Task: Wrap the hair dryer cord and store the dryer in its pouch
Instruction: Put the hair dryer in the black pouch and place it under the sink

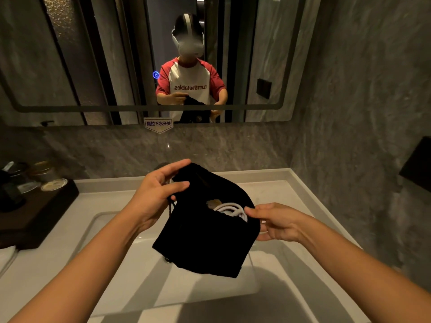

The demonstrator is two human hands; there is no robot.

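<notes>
Here, head view only.
Pouch: a black soft fabric drawstring pouch (205, 238) is held in the air over the white rectangular sink basin (98, 248), its mouth open toward the camera.
Cord: a coiled white cord (229, 209) shows inside the pouch mouth, next to a small gold-toned part that is too dim to identify.
Dryer: the body itself cannot be made out; only the coil shows in the opening.
Left hand: the left hand (158, 194) pinches the far upper edge of the pouch between thumb and curled fingers, with a thin black drawstring (171, 207) hanging just below the palm.
Right hand: the right hand (277, 221) grips the near right rim of the pouch mouth, thumb on top, fingers closed under the fabric.
Surroundings: a dark wooden tray (44, 210) with small jars sits on the counter to the left, well apart from the pouch.
Mirror: the wall mirror (268, 54) reflects the person holding the pouch.
</notes>
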